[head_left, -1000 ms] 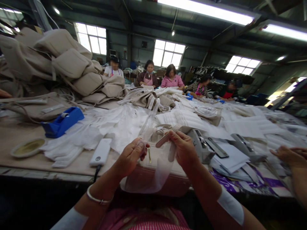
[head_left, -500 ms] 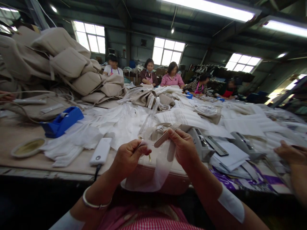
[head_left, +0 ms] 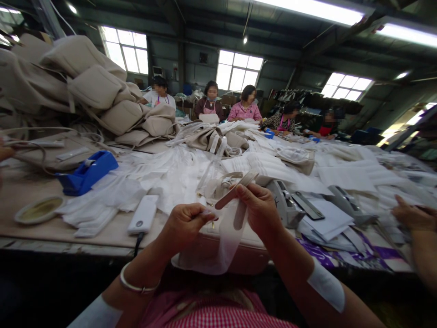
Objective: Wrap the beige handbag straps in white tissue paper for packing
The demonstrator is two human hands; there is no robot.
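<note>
A beige bag (head_left: 235,253) stands at the table's front edge, partly covered by a thin white wrapping sheet (head_left: 228,237). Above its left side, my left hand (head_left: 187,223) is closed in a pinch, with a small whitish bit at its fingertips that is too small to name. My right hand (head_left: 261,205) grips a beige strap (head_left: 227,198) between thumb and fingers. One strap end points left toward my left fingertips, and another part hangs down over the white sheet. Behind the strap lies a wrapped coil of strap (head_left: 227,181).
Left are a blue tape dispenser (head_left: 88,173), a shallow dish (head_left: 39,210) and a white power bank (head_left: 143,215). Grey dispensers (head_left: 285,205) and a phone (head_left: 308,206) lie right. Beige bags (head_left: 97,86) pile up back left. A co-worker's hand (head_left: 413,214) is at right; people sit opposite.
My left hand's fingers have straightened into a pinch, and the wrapping at them has drawn away. The strap end has shifted slightly left and down. The co-worker's hand at right has moved a little.
</note>
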